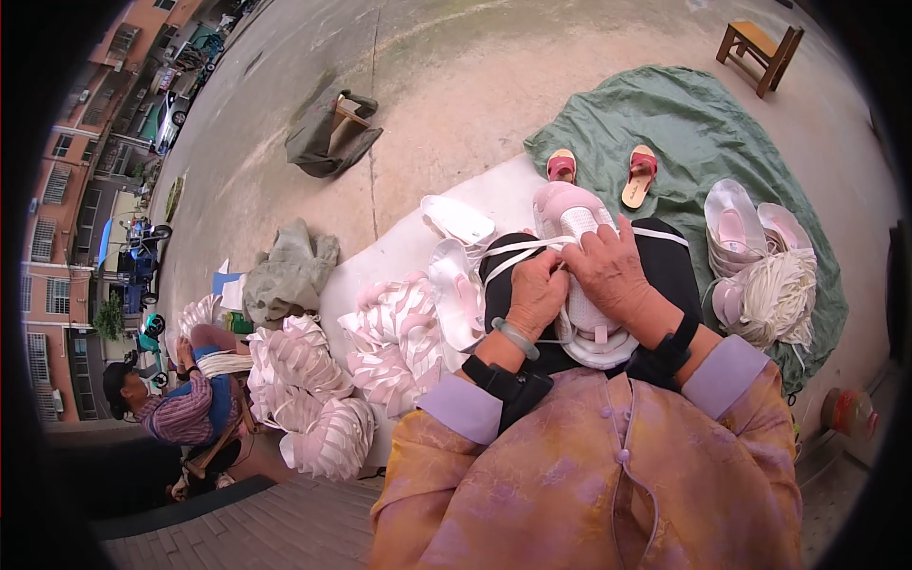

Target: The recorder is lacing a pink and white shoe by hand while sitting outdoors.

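Observation:
A pink and white shoe [594, 321] lies lengthwise across my dark-trousered lap, its pink end pointing away from me. White lace [513, 249] runs over it and trails to both sides across my thighs. My left hand [538, 290] is closed, pinching the lace at the shoe's left edge. Bent over the middle of the shoe, my right hand [608, 266] has its thumb and finger pressed together on the lace beside the left fingertips; its index finger points up. The lace between the fingertips is partly hidden.
Piles of pink and white shoe parts [389, 332] lie on a pale sheet to my left. More shoe pieces [731, 237] and a bundle of white laces [777, 294] sit on a green tarp [665, 104], with red sandals [639, 176]. A seated co-worker [190, 408] is at far left.

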Action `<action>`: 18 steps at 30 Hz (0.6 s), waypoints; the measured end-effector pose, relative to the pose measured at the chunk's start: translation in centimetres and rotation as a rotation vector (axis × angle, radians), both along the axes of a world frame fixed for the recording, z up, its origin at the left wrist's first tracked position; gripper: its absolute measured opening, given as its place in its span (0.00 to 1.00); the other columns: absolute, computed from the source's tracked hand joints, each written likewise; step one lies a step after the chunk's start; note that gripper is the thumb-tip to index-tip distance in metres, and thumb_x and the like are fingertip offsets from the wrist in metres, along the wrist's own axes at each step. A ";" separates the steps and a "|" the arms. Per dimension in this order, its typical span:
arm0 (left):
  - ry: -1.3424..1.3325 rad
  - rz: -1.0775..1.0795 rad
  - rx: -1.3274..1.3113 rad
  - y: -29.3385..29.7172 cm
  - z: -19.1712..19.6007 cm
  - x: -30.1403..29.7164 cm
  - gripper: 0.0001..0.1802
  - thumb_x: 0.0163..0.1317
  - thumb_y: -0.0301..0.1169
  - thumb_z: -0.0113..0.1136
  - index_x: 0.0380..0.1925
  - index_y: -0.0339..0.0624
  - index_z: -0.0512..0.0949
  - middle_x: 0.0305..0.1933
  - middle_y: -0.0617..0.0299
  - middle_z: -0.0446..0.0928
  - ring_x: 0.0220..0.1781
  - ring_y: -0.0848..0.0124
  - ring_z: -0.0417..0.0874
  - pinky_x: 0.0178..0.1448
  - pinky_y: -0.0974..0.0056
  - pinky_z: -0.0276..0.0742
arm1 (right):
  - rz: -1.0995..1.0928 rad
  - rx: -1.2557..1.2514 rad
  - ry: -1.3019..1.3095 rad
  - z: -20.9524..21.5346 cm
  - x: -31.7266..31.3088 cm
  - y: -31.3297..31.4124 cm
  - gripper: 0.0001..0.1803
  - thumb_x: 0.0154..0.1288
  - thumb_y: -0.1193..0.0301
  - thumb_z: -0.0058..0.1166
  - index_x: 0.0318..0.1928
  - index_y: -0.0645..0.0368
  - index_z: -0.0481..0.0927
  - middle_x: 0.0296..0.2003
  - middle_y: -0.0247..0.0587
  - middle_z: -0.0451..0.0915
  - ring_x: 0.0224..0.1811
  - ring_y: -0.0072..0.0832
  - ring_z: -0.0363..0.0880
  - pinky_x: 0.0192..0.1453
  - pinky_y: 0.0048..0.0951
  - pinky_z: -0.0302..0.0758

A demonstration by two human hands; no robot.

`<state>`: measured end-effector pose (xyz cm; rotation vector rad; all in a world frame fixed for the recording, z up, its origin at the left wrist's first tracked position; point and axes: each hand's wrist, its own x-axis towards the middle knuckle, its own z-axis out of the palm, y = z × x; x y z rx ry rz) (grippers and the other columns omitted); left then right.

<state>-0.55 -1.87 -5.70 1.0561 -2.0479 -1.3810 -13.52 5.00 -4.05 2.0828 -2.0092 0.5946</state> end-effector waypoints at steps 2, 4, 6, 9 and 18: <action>-0.008 0.000 -0.070 0.6 0.2 -0.1 0.09 0.52 0.28 0.54 0.30 0.35 0.78 0.26 0.45 0.78 0.30 0.52 0.81 0.37 0.57 0.75 | -0.012 0.074 0.049 0.3 0.3 0.2 0.04 0.54 0.69 0.50 0.28 0.52 0.77 0.27 0.38 0.73 0.36 0.38 0.74 0.59 0.63 0.57; -0.039 0.025 -0.053 0.8 0.2 0.2 0.09 0.52 0.29 0.54 0.29 0.35 0.77 0.26 0.45 0.78 0.30 0.51 0.81 0.37 0.57 0.75 | -0.008 0.052 0.050 0.7 0.7 -0.1 0.04 0.53 0.69 0.50 0.28 0.53 0.77 0.27 0.40 0.73 0.37 0.38 0.73 0.61 0.63 0.56; -0.008 0.067 -0.091 1.1 0.0 0.2 0.09 0.52 0.29 0.54 0.29 0.34 0.77 0.26 0.46 0.79 0.29 0.51 0.81 0.37 0.57 0.75 | -0.008 0.052 0.052 1.1 1.1 0.3 0.04 0.53 0.70 0.50 0.27 0.55 0.77 0.28 0.41 0.73 0.39 0.39 0.73 0.63 0.63 0.54; -0.049 0.103 -0.200 1.1 -1.0 0.3 0.09 0.49 0.28 0.55 0.30 0.36 0.71 0.22 0.51 0.77 0.25 0.57 0.79 0.33 0.59 0.74 | -0.098 0.179 -0.159 1.9 1.4 1.4 0.04 0.51 0.72 0.50 0.28 0.58 0.75 0.38 0.46 0.73 0.44 0.40 0.72 0.66 0.62 0.49; -0.104 0.125 -0.283 1.5 0.6 0.7 0.13 0.47 0.27 0.59 0.28 0.39 0.64 0.17 0.59 0.70 0.17 0.64 0.73 0.26 0.61 0.70 | -0.295 0.202 -0.152 -0.9 -11.7 22.3 0.06 0.52 0.78 0.52 0.29 0.61 0.68 0.45 0.48 0.72 0.50 0.43 0.72 0.68 0.58 0.47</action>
